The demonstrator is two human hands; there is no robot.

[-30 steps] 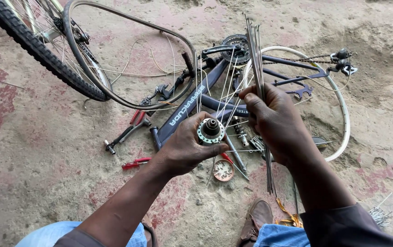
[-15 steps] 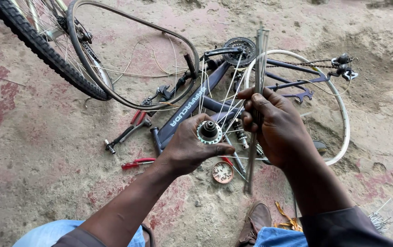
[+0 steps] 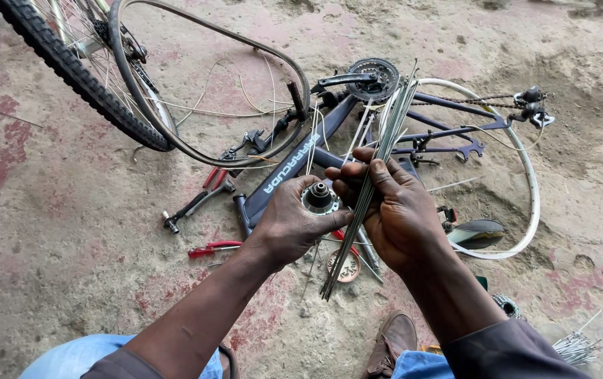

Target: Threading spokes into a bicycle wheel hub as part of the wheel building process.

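My left hand (image 3: 289, 224) grips a metal wheel hub (image 3: 319, 198), held axle-up at the centre of the view, with a few thin spokes rising from it. My right hand (image 3: 394, 208) is closed around a bundle of several long steel spokes (image 3: 370, 189), tilted so the top leans right and the lower ends point down toward the ground. The two hands touch at the fingertips beside the hub.
A dark blue bicycle frame (image 3: 294, 163) lies on the dirt with crank and chainring (image 3: 375, 76), a white rim (image 3: 526, 175) and derailleur (image 3: 532, 105). A tyred wheel (image 3: 69, 70) and bare tyre (image 3: 196, 151) lie upper left. Red-handled pliers (image 3: 211, 248), another tool (image 3: 196, 200), loose spokes (image 3: 579, 345).
The spoke bundle in my right hand has swung from near upright to a slant, its lower ends dropping toward me. The left hand keeps the hub in the same place.
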